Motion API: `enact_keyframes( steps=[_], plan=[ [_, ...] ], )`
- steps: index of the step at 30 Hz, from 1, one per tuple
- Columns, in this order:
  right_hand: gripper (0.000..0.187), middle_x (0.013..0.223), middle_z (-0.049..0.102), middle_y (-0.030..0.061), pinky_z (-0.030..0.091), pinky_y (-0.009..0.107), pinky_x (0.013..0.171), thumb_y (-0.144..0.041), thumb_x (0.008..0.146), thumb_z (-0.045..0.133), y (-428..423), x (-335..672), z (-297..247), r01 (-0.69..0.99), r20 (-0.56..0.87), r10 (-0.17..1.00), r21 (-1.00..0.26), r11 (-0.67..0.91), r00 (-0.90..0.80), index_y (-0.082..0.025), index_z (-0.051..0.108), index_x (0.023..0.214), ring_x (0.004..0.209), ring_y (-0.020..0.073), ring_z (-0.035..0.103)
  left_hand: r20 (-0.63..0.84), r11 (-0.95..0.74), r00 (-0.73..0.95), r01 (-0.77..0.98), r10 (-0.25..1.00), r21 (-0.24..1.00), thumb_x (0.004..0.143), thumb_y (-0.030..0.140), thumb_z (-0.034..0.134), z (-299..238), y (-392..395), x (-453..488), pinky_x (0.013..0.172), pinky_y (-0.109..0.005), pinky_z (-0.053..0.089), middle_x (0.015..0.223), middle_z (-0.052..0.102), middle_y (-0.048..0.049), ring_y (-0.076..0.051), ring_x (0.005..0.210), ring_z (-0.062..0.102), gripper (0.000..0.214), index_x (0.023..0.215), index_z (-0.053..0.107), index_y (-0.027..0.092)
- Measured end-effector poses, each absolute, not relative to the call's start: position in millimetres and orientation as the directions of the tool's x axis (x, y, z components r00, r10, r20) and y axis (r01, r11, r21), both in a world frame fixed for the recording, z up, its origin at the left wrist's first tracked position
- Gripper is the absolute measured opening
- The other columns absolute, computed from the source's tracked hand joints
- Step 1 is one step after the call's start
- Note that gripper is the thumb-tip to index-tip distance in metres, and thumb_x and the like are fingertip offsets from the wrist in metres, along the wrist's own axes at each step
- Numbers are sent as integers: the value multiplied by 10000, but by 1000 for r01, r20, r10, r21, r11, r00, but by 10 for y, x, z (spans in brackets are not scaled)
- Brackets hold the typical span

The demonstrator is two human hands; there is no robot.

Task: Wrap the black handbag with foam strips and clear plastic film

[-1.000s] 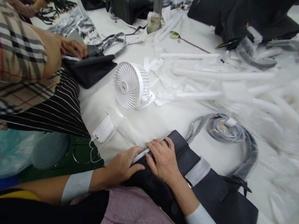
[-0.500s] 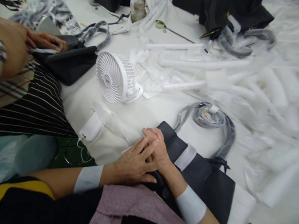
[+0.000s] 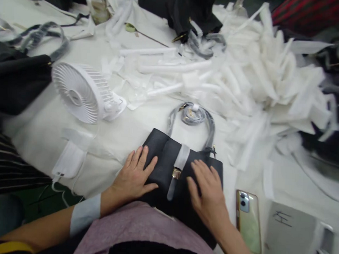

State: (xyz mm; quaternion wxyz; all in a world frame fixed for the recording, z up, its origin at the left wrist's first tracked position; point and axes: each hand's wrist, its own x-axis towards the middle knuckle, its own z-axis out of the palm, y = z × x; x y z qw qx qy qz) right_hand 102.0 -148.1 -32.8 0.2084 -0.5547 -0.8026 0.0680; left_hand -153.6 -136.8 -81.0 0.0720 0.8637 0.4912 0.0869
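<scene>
A black handbag (image 3: pixel 165 153) lies flat on the table at my front, its lower part against my purple apron. Clear wrap covers its handle (image 3: pixel 210 131), and a coiled wrapped strap sits inside the handle's loop. White film runs over the closing tab, above a gold clasp (image 3: pixel 176 173). My left hand (image 3: pixel 135 174) rests on the bag's left side, fingers spread. On the right side of the bag lies my right hand (image 3: pixel 207 189), palm down with its fingers extended. Neither hand grips anything.
A white fan (image 3: pixel 77 93) stands at the left, with a white power bank (image 3: pixel 69 157) and cable before it. White packing strips (image 3: pixel 245 81) heap at the back right. Right of the bag are a phone (image 3: pixel 248 220) and a grey board (image 3: pixel 290 233). More black bags (image 3: pixel 178 8) lie behind.
My hands were clasped together over the bag's left part; now they are apart, each flat on one side. The view has swung right, bringing the whole phone in and the co-worker's hand out of view.
</scene>
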Motion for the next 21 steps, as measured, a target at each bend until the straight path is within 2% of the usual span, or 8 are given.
enact_keyframes(
  steps=[4, 7, 10, 13, 15, 17, 19, 21],
  plan=[
    [462, 1427, 493, 213, 376, 610, 1071, -253, 942, 503, -2047, 883, -739, 940, 54, 959, -186, 284, -279, -63, 499, 1363, 1321, 356, 464, 133, -557, 541, 813, 831, 169, 835, 515, 674, -797, -1397, -1448, 1079, -735, 183, 1574, 170, -273, -521, 1405, 231, 775, 1471, 416, 155],
    [475, 1445, 472, 213, 411, 559, 1072, -230, 924, 515, -2111, 807, -889, 947, 97, 968, -206, 245, -230, -53, 500, 1365, 1338, 342, 449, 132, -734, 723, 656, 678, 175, 851, 513, 653, -773, -1416, -1283, 1078, -744, 179, 1598, 213, -148, -479, 1418, 235, 737, 1491, 383, 268],
    [358, 1318, 606, 172, 496, 462, 1011, -153, 923, 489, -2192, 895, -821, 882, 291, 932, -352, 313, -215, -114, 595, 1263, 1233, 274, 565, 83, -849, 853, 494, 515, 189, 900, 486, 593, -793, -1450, -1138, 1106, -694, 216, 1587, 278, -54, -400, 1411, 299, 656, 1491, 369, 314],
    [226, 1012, 734, 103, 577, 340, 822, -170, 928, 513, -2514, 1095, -684, 769, 377, 918, -621, 150, 125, -172, 687, 1073, 925, 207, 699, 59, -852, 858, 494, 509, 172, 929, 453, 550, -856, -1473, -1089, 1100, -689, 230, 1588, 275, -53, -391, 1401, 319, 610, 1489, 378, 285],
    [204, 730, 708, 52, 554, 272, 586, -319, 927, 572, -2819, 1229, -632, 516, 150, 843, -841, -166, 517, -175, 710, 885, 617, 166, 663, 58, -853, 858, 497, 511, 163, 928, 440, 547, -894, -1480, -1094, 1095, -701, 223, 1592, 260, -54, -402, 1402, 313, 595, 1481, 396, 277],
    [369, 557, 625, 21, 445, 225, 407, -506, 865, 634, -3098, 1330, -628, 13, -273, 623, -910, -414, 733, -157, 691, 757, 426, 123, 544, 58, -855, 860, 493, 507, 159, 924, 430, 551, -919, -1483, -1106, 1096, -703, 215, 1593, 256, -59, -410, 1401, 312, 586, 1471, 414, 270],
    [476, 546, 622, 28, 416, 194, 383, -604, 767, 703, -3275, 1401, -656, -470, -628, 402, -772, -427, 667, -128, 686, 745, 411, 104, 526, 60, -856, 860, 493, 506, 158, 923, 429, 549, -930, -1484, -1112, 1098, -698, 214, 1590, 260, -66, -418, 1399, 311, 584, 1468, 423, 261],
    [491, 594, 656, 48, 447, 174, 423, -590, 736, 744, -3319, 1463, -680, -689, -768, 290, -641, -339, 571, -105, 691, 794, 458, 102, 570, 66, -855, 859, 493, 508, 161, 929, 436, 536, -931, -1486, -1112, 1104, -688, 213, 1587, 269, -62, -417, 1399, 313, 572, 1463, 432, 262]
  ],
)
